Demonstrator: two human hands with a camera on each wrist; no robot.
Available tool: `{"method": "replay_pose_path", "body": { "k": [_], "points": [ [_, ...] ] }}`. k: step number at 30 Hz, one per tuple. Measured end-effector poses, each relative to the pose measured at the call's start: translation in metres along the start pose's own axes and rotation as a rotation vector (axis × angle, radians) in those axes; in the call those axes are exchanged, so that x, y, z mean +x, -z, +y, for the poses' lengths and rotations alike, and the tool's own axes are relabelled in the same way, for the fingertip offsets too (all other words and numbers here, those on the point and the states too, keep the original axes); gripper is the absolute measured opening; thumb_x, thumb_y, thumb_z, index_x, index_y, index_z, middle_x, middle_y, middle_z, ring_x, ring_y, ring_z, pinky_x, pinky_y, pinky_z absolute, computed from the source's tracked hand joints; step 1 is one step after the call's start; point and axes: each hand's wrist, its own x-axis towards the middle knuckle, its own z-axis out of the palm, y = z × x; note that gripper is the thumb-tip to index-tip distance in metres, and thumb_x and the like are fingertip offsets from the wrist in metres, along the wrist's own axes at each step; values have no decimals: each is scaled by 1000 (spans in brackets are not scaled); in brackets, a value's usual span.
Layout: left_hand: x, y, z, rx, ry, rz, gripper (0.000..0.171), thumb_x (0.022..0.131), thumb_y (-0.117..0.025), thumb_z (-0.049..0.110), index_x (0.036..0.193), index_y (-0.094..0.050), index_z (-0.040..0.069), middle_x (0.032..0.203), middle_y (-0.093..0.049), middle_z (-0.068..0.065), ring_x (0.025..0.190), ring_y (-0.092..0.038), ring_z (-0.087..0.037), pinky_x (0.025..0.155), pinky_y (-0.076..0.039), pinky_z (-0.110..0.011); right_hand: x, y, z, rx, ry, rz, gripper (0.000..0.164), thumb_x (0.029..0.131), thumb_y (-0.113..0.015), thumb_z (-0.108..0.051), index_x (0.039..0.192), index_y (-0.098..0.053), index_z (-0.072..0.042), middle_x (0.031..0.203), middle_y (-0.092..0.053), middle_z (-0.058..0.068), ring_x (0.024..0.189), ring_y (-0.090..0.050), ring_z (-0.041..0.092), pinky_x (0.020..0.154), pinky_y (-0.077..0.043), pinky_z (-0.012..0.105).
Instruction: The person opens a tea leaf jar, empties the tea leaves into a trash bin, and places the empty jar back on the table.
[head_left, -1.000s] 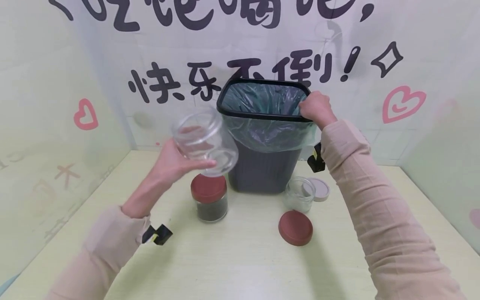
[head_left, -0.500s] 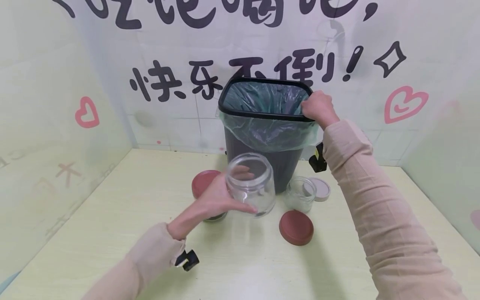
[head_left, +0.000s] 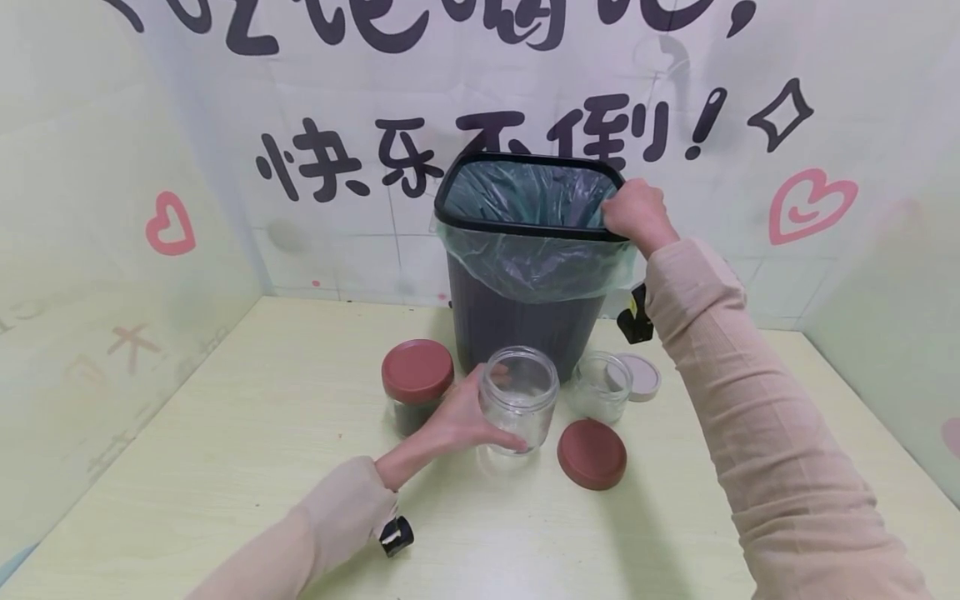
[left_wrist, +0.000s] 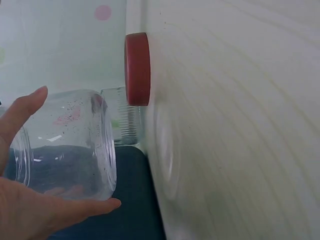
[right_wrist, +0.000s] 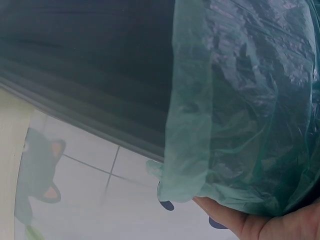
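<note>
My left hand (head_left: 459,419) holds a clear, lidless glass jar (head_left: 534,417) by its side, thumb across the front and fingers behind. The jar stands upright, and the left wrist view shows a narrow gap between its base (left_wrist: 109,150) and the table. At the back, my right hand (head_left: 637,215) grips the right corner of a dark trash bin's black rim (head_left: 540,231). A green plastic liner (head_left: 536,271) folds over that rim; in the right wrist view, the thumb (right_wrist: 220,212) lies against the liner.
Left of the held jar stands a red-lidded jar (head_left: 417,371) with dark contents. To its right are a loose red lid (head_left: 592,454), a smaller open glass jar (head_left: 600,396) and a pale lid (head_left: 642,377). A printed wall sheet (head_left: 337,258) rises behind the bin.
My left hand has carried the glass jar from the bin's left side rightward and down, close over the table, turning it upright. My right hand has stayed on the bin's rim.
</note>
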Motion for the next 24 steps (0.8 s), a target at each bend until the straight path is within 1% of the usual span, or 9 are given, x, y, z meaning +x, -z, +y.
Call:
{"method": "replay_pose_path", "body": {
  "k": [3, 7, 8, 10, 12, 15, 17, 20, 24],
  "points": [
    [2, -6, -4, 14, 3, 18, 87, 50, -90, 12, 126, -48, 2, 120, -59, -12, 110, -55, -27, 94, -45, -43, 0, 0, 0, -12, 1, -2, 28, 94, -32, -18, 88, -47, 5, 120, -50, 27, 104, -48, 38, 96, -41, 46],
    [5, -12, -9, 46, 1, 27, 89, 49, -91, 11, 126, -47, 0, 116, -59, -14, 109, -56, -30, 94, -46, -46, 0, 0, 0, -24, 2, -9, 36, 94, -31, -18, 106, -50, 11, 125, -48, 29, 109, -47, 39, 98, -40, 46],
    [6, -14, -10, 54, 3, 30, 89, 49, -91, 12, 126, -47, 0, 115, -59, -14, 109, -56, -30, 94, -46, -46, 0, 0, 0, -22, 1, -9, 36, 94, -31, -18, 105, -50, 11, 124, -48, 28, 107, -47, 38, 98, -41, 46],
    [7, -16, -13, 73, 8, 31, 91, 49, -91, 13, 126, -47, 0, 114, -59, -14, 109, -56, -31, 93, -46, -47, 0, 0, 0, -21, 3, -4, 33, 94, -32, -18, 99, -50, 9, 119, -50, 27, 102, -47, 37, 96, -42, 45],
    [7, -17, -14, 82, 12, 32, 90, 49, -91, 13, 126, -47, 1, 113, -59, -14, 109, -56, -31, 93, -45, -47, 0, 0, 0, -31, 10, 3, 29, 94, -32, -17, 83, -47, 5, 103, -51, 24, 90, -49, 33, 89, -44, 43],
    [8, -19, -16, 96, 15, 31, 91, 49, -91, 14, 127, -47, 1, 114, -59, -14, 109, -56, -32, 94, -45, -48, -1, 1, 0, -53, 23, 7, 29, 94, -32, -16, 68, -37, -5, 86, -44, 16, 79, -46, 29, 82, -45, 42],
    [9, -20, -17, 103, 19, 30, 90, 49, -91, 14, 127, -47, 1, 114, -59, -14, 109, -55, -33, 94, -45, -48, -1, 1, 0, -66, 29, 4, 30, 94, -31, -16, 65, -33, -8, 81, -40, 14, 75, -45, 28, 80, -45, 41],
    [10, -21, -18, 107, 28, 27, 91, 49, -91, 14, 128, -47, 1, 114, -59, -14, 110, -55, -33, 94, -45, -48, -2, 2, 0, -58, 33, -4, 31, 94, -31, -16, 65, -33, -8, 82, -40, 13, 75, -44, 28, 81, -44, 41],
    [11, -24, -18, 105, 25, 25, 91, 49, -91, 13, 127, -46, 0, 114, -58, -15, 109, -56, -33, 93, -46, -47, -1, 1, 0, -38, 25, -7, 31, 95, -32, -15, 65, -33, -8, 77, -37, 11, 69, -42, 25, 74, -42, 38]
  ]
}}
